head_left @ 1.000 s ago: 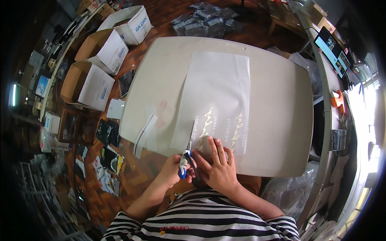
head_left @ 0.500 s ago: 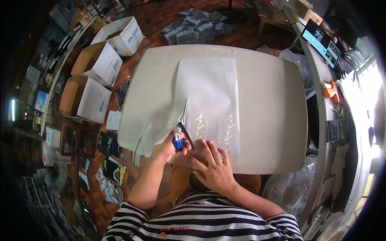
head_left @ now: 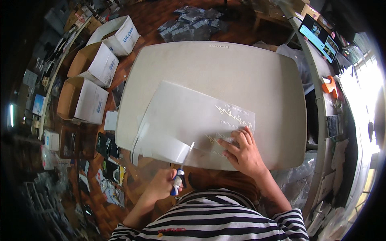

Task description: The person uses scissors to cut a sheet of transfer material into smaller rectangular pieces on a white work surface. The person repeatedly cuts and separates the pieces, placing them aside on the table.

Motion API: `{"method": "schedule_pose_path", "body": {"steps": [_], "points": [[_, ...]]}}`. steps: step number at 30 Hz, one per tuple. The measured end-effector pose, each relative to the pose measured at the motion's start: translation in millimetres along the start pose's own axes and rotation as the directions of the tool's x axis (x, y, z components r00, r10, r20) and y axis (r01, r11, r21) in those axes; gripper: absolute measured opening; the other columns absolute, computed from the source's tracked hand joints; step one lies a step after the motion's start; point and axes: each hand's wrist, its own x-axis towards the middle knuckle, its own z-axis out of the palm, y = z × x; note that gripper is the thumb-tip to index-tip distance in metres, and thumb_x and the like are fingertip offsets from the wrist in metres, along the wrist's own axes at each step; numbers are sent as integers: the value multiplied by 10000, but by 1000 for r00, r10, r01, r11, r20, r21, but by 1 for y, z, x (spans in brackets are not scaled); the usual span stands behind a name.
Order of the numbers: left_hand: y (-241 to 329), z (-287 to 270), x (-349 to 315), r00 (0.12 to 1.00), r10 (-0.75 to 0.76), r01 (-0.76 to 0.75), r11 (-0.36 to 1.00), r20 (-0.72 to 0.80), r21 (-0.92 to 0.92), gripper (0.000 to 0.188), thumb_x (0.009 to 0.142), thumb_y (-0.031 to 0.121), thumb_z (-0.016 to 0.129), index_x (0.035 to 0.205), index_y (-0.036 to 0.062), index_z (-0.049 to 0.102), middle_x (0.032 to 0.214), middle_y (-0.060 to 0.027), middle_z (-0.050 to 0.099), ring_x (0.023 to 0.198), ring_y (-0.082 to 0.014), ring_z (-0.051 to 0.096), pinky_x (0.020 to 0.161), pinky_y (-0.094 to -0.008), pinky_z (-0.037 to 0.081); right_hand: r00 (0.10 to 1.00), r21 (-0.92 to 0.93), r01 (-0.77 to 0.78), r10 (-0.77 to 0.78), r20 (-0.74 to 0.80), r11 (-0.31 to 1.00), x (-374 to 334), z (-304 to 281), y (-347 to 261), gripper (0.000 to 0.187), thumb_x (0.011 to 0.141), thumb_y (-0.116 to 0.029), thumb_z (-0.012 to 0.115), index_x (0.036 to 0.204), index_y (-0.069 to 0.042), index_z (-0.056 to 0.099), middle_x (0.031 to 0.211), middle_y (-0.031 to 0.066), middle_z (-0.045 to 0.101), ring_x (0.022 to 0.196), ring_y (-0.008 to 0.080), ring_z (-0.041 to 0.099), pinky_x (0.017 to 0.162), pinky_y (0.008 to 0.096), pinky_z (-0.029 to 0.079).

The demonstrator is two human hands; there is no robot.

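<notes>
My left hand is closed around the blue-and-grey handles of a pair of scissors, just off the table's near edge. The blades look closed and point up over that edge, next to the curled near edge of a translucent film sheet. The sheet lies slanted on the table, with pale script and small lettering in mirror image toward its right end. My right hand rests on that lettered end, fingers apart and slightly bent, covering some of the letters. Nothing shows gripped in it.
The pale table has rounded corners. Narrow film offcuts lie at its near left corner. Open cardboard boxes stand on the floor at left. Plastic-wrapped packs are piled beyond it. A side desk at right holds an orange tool and a screen.
The film sheet has turned clockwise, its lettered end now toward the right. My right hand has moved right with it. My left hand has drawn the scissors back toward me, clear of the sheet's middle.
</notes>
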Motion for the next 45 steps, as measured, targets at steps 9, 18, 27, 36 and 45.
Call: {"method": "schedule_pose_path", "body": {"steps": [9,18,27,36,45], "points": [[-9,40,-3,996,-53,56,997,79,-48,226,882,126,682,1024,-21,586,858,-99,650,663,-134,624,624,-249,494,999,6,26,-26,43,1000,12,4,-8,396,878,-101,630,1263,-196,654,1321,121,527,1383,304,416,1178,495,290],[-25,46,0,996,-58,64,994,61,-92,254,883,136,695,1033,-36,585,873,-106,653,714,-135,626,633,-252,500,999,-56,-41,41,-2,998,7,17,-22,462,856,-24,552,1289,-158,640,1377,141,514,1396,303,405,1181,495,287],[-29,52,1,999,34,-26,982,40,-189,214,910,128,690,958,-44,571,757,-111,651,614,-160,640,532,-255,479,1000,-54,-18,19,4,998,3,23,-21,463,868,-62,571,1322,-144,615,1418,151,484,1426,318,363,1184,518,264],[-18,53,-1,999,23,-18,991,34,-129,187,934,124,652,865,-42,601,704,-109,655,559,-164,634,504,-266,477,987,-84,48,-34,158,995,-17,43,-63,593,861,-271,636,1420,-118,512,1531,134,372,1477,335,252,1172,585,210],[17,41,25,999,20,-14,984,33,-178,217,909,177,658,904,-34,606,683,-98,644,497,-152,605,471,-246,479,993,-66,58,-50,108,996,-17,44,-60,641,778,-284,707,1386,-156,551,1493,123,427,1442,321,328,1176,573,213]]}}
